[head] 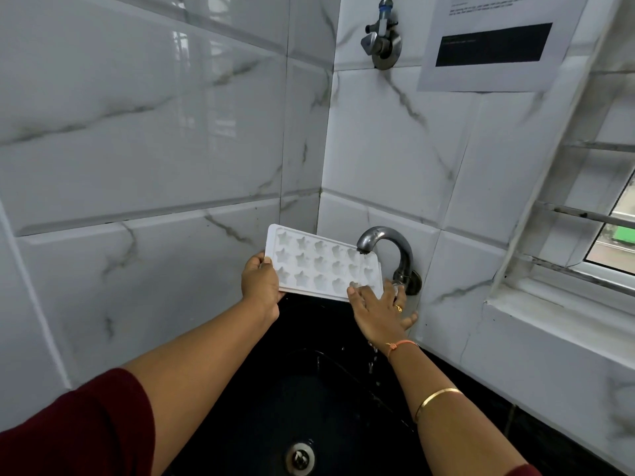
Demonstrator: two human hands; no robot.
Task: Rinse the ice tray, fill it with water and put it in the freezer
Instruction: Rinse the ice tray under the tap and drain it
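A white ice tray (311, 262) with star-shaped wells is held tilted under the curved metal tap (385, 242). Water runs from the spout onto the tray's right end and drips off below into the black sink (309, 389). My left hand (259, 283) grips the tray's left end, thumb on top. Fingers spread, my right hand (378, 310) rests on the tray's near right corner in the running water, without closing around it.
White marble-look tiles line the corner walls. A second valve (381, 36) sits high on the wall, with a printed sheet (494, 42) beside it. A barred window (591, 214) and its sill lie to the right. The sink drain (299, 458) is at the bottom.
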